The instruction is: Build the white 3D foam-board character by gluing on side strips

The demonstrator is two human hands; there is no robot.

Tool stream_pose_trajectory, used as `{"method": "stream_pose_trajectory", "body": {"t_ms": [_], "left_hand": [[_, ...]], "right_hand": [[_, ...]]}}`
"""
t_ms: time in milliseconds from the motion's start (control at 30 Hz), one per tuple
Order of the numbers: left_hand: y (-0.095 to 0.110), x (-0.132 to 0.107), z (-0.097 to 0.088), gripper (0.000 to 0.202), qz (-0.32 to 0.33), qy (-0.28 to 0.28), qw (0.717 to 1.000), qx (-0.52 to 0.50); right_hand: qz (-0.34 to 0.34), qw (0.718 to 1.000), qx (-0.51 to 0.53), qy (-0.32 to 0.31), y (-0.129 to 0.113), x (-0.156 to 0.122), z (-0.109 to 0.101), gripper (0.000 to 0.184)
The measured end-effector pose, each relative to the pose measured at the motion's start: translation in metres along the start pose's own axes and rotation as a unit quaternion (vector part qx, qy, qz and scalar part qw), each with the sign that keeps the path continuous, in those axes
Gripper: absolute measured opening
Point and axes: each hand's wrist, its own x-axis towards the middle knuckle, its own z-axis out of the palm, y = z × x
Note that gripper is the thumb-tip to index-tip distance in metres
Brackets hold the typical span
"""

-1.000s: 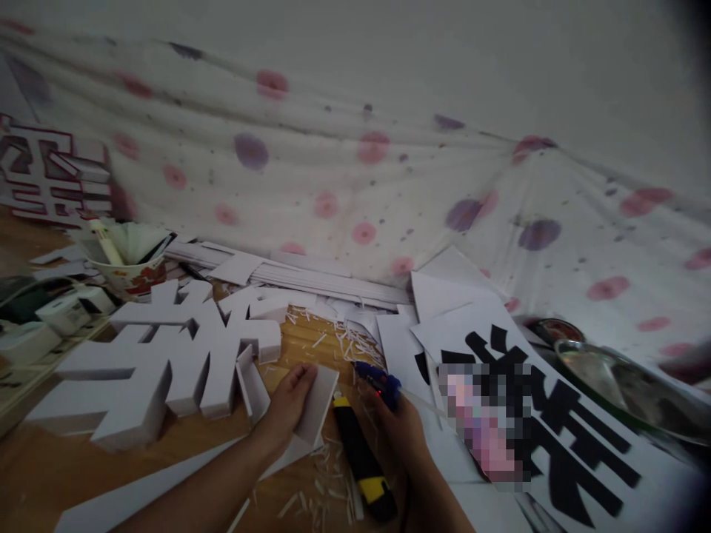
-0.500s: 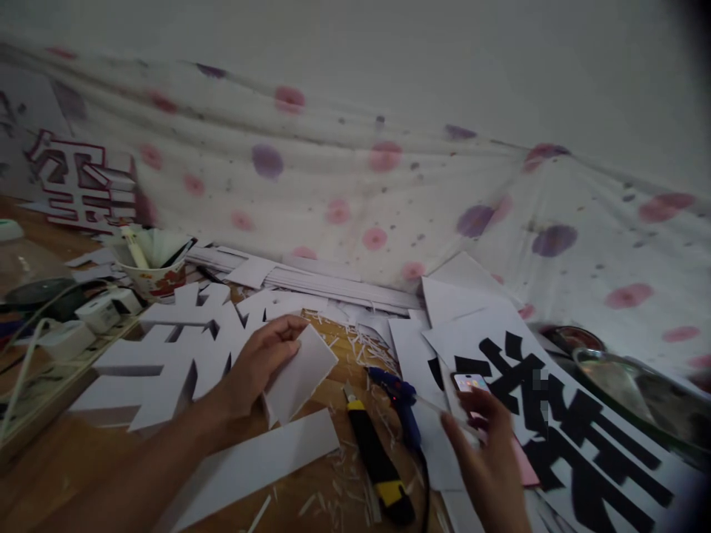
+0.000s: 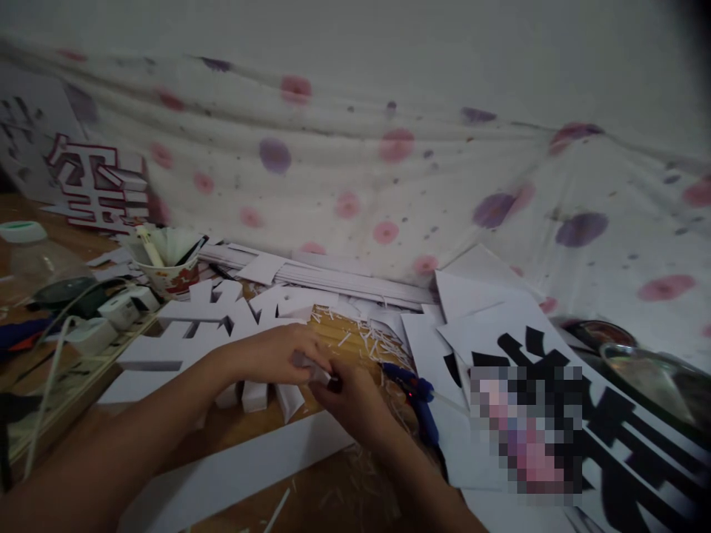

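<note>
My left hand (image 3: 292, 354) is closed on a small white foam board piece (image 3: 312, 364), which is mostly hidden by the fingers. My right hand (image 3: 351, 396) meets it there, fingers curled inward. A dark spot shows at its fingertips, but I cannot make out what they hold. Behind and beneath my left arm lie thick white cut-out character shapes (image 3: 192, 314). In front of my hands a long white strip (image 3: 244, 470) rests on the wooden table. Just right of my right hand is a blue glue gun (image 3: 425, 411) with a small red light.
White offcuts (image 3: 378, 344) litter the table. On the left stand a power strip with plugs (image 3: 119, 311), a paper cup of tools (image 3: 169, 277) and a plastic bottle (image 3: 38, 259). Sheets with black characters (image 3: 605, 422) and a blurred-out patch lie right, beside a clear-lidded container (image 3: 649, 377).
My right hand has left the phone and come across to my left hand. The white piece has turned and is now largely covered. The yellow-and-black utility knife no longer shows.
</note>
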Motion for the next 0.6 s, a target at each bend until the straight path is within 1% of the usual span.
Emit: {"method": "stream_pose_trajectory", "body": {"t_ms": [67, 133, 200, 267, 300, 433, 500, 600], "left_hand": [[-0.009, -0.003, 0.0, 0.043, -0.013, -0.006, 1.0, -0.009], [-0.017, -0.007, -0.002, 0.038, -0.032, 0.015, 0.999, -0.009], [-0.028, -0.011, -0.004, 0.032, -0.059, 0.073, 0.996, -0.001], [-0.04, -0.015, -0.005, 0.029, -0.094, 0.133, 0.986, 0.017], [-0.047, -0.016, -0.005, 0.028, -0.108, 0.153, 0.982, 0.032], [-0.071, -0.021, 0.007, 0.022, -0.153, 0.21, 0.961, 0.095], [-0.079, -0.023, 0.016, 0.023, -0.172, 0.23, 0.953, 0.098], [-0.084, -0.025, 0.026, 0.027, -0.187, 0.241, 0.949, 0.08]], "right_hand": [[0.019, 1.0, -0.019, 0.002, 0.006, 0.006, 0.012, 0.01], [0.038, 0.998, -0.056, 0.014, 0.013, 0.006, 0.022, 0.012], [0.044, 0.994, -0.099, 0.024, 0.019, 0.003, 0.03, 0.013], [0.037, 0.991, -0.128, 0.016, 0.023, 0.0, 0.037, 0.014], [0.03, 0.99, -0.136, 0.006, 0.024, -0.001, 0.04, 0.014], [0.012, 0.986, -0.164, -0.039, 0.021, -0.003, 0.045, 0.014], [0.02, 0.982, -0.179, -0.057, 0.017, -0.002, 0.046, 0.014], [0.021, 0.978, -0.198, -0.07, 0.013, -0.001, 0.047, 0.015]]}}
